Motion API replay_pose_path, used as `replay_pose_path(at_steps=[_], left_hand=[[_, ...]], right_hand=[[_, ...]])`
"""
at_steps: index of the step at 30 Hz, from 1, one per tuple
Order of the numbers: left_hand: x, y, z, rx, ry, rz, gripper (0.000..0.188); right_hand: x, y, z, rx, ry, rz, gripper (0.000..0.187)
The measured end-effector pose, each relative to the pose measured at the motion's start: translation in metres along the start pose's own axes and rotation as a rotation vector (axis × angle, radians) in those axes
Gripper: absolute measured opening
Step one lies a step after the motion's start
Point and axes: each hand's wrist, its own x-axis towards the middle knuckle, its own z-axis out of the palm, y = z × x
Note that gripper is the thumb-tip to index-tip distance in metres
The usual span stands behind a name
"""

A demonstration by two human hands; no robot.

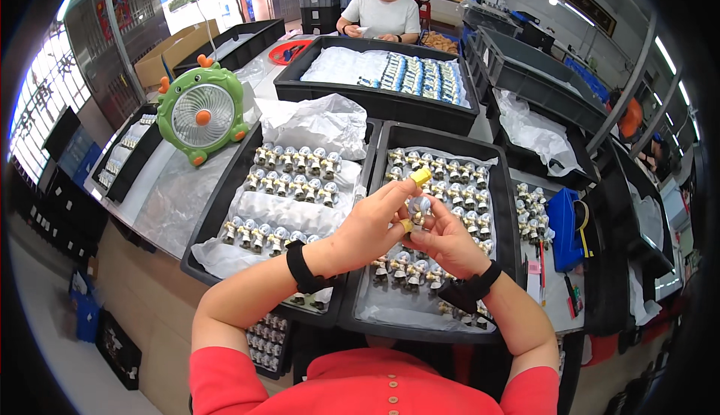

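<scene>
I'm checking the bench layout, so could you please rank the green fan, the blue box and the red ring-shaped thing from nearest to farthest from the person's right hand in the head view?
1. The blue box, on the right beside the trays, lies nearest the right hand.
2. The green fan, upper left on the bench.
3. The red ring-shaped thing, at the far end, near the seated co-worker.

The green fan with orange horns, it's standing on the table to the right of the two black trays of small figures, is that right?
Not quite. The head view shows the green fan standing left of the black trays, not right. It does have orange horns, and the trays do hold small figures.
</scene>
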Motion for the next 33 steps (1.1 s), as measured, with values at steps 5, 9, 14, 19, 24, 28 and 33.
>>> replay_pose_path(at_steps=[5,9,14,19,24,28,33], left_hand=[[-0.001,-0.001,0.001,-0.008,-0.001,0.001,0.063],[-0.001,-0.002,0.002,-0.015,0.003,0.004,0.063],[0.000,0.000,-0.001,-0.097,-0.008,-0.065,0.059],[0.006,0.008,-0.005,-0.039,-0.048,-0.142,0.049],[0.020,-0.011,-0.024,-0.125,-0.041,-0.309,0.036],[0.033,-0.056,-0.064,-0.150,0.105,-0.446,0.036],[0.011,-0.113,-0.072,0.235,-0.040,-0.635,0.039]], right_hand=[[0.002,0.005,-0.004,0.031,-0.018,0.002,0.065],[0.001,0.003,-0.002,0.028,-0.019,0.020,0.065],[0.004,0.007,-0.006,-0.051,0.054,-0.009,0.065],[0.003,0.012,0.003,-0.469,0.214,-0.241,0.062],[0.004,0.014,0.006,-0.600,0.256,-0.343,0.071],[0.001,-0.001,-0.009,-0.533,0.347,-0.359,0.067],[0.004,-0.007,-0.021,-0.542,0.404,-0.393,0.054]])
